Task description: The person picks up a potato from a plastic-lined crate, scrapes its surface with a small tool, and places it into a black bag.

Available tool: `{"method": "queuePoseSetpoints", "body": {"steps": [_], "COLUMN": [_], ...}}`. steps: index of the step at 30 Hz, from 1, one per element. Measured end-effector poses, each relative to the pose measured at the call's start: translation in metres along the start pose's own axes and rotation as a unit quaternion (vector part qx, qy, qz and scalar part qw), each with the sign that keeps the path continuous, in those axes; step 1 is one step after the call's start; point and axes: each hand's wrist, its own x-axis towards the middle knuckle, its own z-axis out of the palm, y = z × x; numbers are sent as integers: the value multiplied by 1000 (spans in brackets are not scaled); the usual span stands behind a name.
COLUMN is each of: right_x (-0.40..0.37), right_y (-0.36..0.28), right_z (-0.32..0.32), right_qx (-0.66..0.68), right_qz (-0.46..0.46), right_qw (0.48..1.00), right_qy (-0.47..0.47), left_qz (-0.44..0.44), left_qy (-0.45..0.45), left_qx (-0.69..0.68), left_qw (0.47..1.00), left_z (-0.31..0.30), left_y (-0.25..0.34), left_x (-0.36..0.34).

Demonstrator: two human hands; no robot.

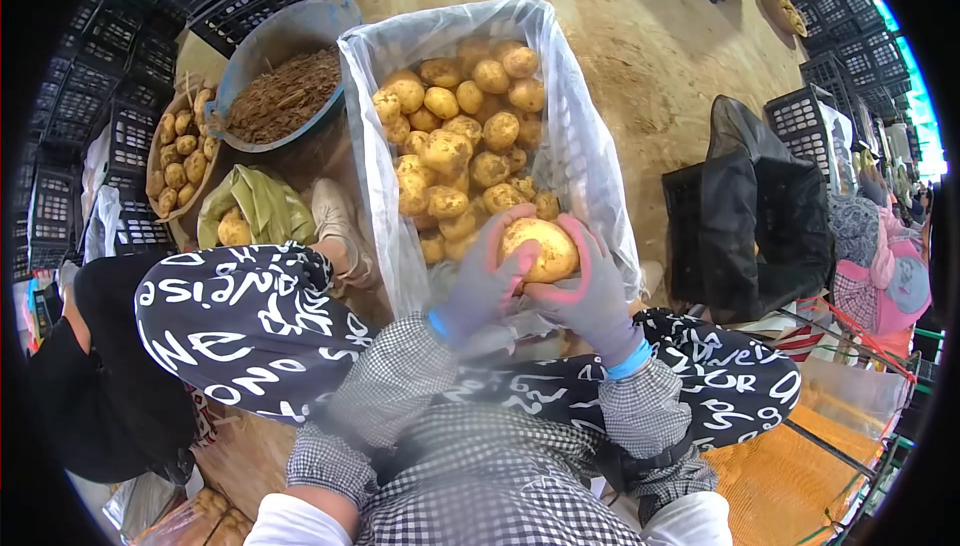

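Note:
A large yellow potato (541,250) is held between both hands, over the near end of a lined crate. My left hand (478,284), in a grey glove with pink fingers and a blue cuff, is closed around its left side. On the right side, my right hand (592,298) grips it in a matching glove. Beneath and beyond them is the crate's whitish plastic liner (592,136). Many soil-marked potatoes (446,153) lie loose inside it. My fingers cover the potato's lower edges.
Left of the crate stand a blue tub (240,66) of brown debris, a basket of potatoes (185,161) and a green sack (262,208). A black-lined crate (745,226) sits at right. Black crates (265,1) are stacked at the back. Another person's dark-clothed leg (105,386) is at left.

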Motion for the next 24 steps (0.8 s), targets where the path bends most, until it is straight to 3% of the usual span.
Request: {"method": "queuePoseSetpoints", "body": {"steps": [2,4,6,8,11,14,17,20,22,24], "right_x": [-1,-2,1,0,-1,-1,2,0,-1,-2], "right_y": [0,-2,-1,-1,7,5,-5,-8,20,30], "right_z": [-5,-4,-5,-3,0,-5,-10,-8,-1,-3], "right_qx": [20,25,20,9,-11,-37,-33,89,5,4], "right_qz": [53,27,13,19,-26,-46,-11,33,-51,-37], "right_qw": [997,999,1000,1000,999,998,999,995,998,997], "right_qy": [-45,-27,-7,17,47,29,5,-20,27,66], "left_qz": [37,94,91,10,-28,72,86,19,-64,-139], "left_qy": [-10,-20,-22,-16,2,-27,-28,-43,-28,-7], "left_qx": [18,143,138,-51,-56,92,114,-44,-140,-245], "left_qw": [999,985,986,999,998,993,989,998,988,959], "left_z": [-3,-11,-11,-3,10,-6,-15,-10,-5,0], "left_y": [3,2,-1,-7,12,-2,-5,6,12,21], "left_x": [1,2,5,0,-1,1,0,4,4,3]}}
